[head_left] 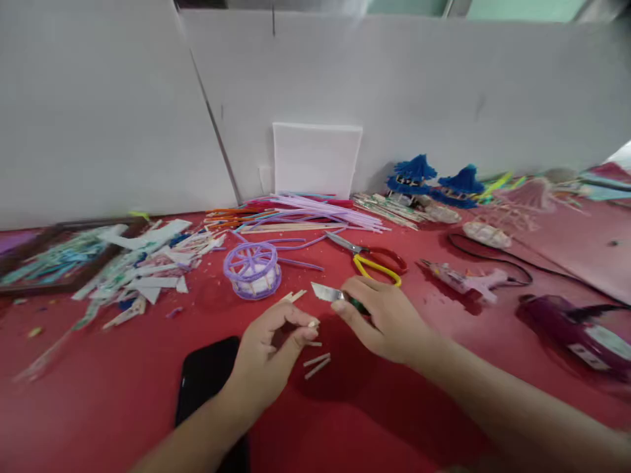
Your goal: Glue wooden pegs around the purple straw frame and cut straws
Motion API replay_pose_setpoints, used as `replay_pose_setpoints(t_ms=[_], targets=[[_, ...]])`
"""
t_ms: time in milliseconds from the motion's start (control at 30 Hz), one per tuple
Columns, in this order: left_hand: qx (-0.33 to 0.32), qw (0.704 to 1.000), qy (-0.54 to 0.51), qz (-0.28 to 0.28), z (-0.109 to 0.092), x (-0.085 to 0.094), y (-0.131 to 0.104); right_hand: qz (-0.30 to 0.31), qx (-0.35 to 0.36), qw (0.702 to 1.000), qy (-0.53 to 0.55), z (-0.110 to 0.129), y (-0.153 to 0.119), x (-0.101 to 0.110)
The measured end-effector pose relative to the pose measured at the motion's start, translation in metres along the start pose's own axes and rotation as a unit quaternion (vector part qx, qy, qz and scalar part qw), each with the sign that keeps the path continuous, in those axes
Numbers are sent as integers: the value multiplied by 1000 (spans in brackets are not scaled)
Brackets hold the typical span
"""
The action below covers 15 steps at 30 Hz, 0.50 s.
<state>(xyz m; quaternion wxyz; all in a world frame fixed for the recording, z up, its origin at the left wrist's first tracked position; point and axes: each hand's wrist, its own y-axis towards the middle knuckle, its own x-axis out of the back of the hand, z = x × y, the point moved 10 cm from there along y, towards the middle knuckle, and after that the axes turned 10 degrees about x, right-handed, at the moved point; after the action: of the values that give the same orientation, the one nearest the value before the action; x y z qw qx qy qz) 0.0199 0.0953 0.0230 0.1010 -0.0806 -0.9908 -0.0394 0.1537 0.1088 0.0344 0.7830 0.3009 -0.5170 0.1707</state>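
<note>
My left hand [266, 348] pinches a short pale stick [313, 324] between thumb and fingertips; only its end shows. A knife [326, 292] with a wide silver blade is gripped in my right hand [389, 318], its blade pointing left, above and apart from the stick. Part of a dark green handle shows under the fingers. Below the hands, several short cut sticks [318, 366] lie on the red table [384, 420]. More pale pieces [294, 296] rest just beyond my left hand. Behind them stands a small round purple pipe-cleaner frame [251, 270] with a white lower body.
Scissors [369, 257] with red and yellow handles lie behind my right hand. A glue gun [463, 279] and a maroon device [574, 332] are at right. Pipe cleaners [315, 213], blue-roofed models [413, 176] and scraps [148, 263] lie farther back. A black phone [207, 374] sits beside my left hand.
</note>
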Motion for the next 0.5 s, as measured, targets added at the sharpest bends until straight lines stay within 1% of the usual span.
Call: replay_pose_setpoints(t_ms=[100,200,300,400,433,500], targets=[[46,997,-42,-37,11,5,3,32,-83,995,-44,-22,0,-10],[79,988,-109,-69,22,12,6,66,-135,984,-92,-37,-3,-17],[118,972,-184,-90,33,17,10,74,-138,980,-119,-41,-4,-19],[187,944,-250,-104,48,16,12,66,-130,981,-127,-43,-3,-20],[211,934,-269,-105,53,15,11,56,-129,982,-127,-43,-2,-19],[242,922,-288,-98,58,11,11,10,-104,988,-111,-39,-1,-12]])
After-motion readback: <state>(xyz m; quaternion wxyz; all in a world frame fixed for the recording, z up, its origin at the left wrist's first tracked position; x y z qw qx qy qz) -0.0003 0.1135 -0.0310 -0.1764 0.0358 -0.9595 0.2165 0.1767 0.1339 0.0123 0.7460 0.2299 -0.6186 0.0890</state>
